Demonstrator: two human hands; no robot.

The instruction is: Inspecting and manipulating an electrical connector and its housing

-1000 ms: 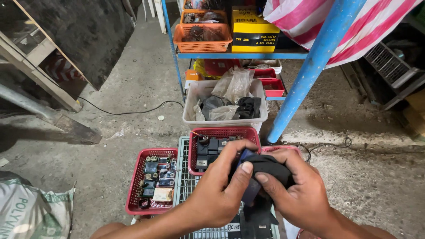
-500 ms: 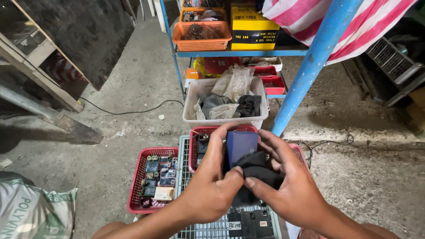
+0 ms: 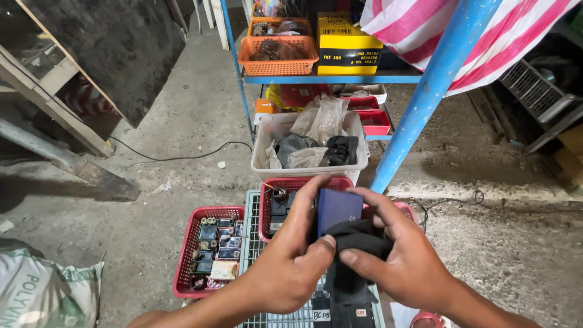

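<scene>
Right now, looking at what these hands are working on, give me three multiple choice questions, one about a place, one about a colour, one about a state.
1. Where is the orange basket?
A. On the blue shelf
B. On the floor
C. In the white tub

2. What colour is the small box the hands hold?
A. Yellow
B. Dark blue
C. Green

3. How does the black cloth lie?
A. Folded flat in a basket
B. Hanging from the shelf
C. Pinched by both hands against the box

Answers: 1 A, it sits on the shelf board. 2 B, its upper face shows blue. 3 C, left hand and right hand thumbs meet on it.

Left hand (image 3: 291, 267), right hand (image 3: 401, 261) close together, fingers curled, gripping.
</scene>
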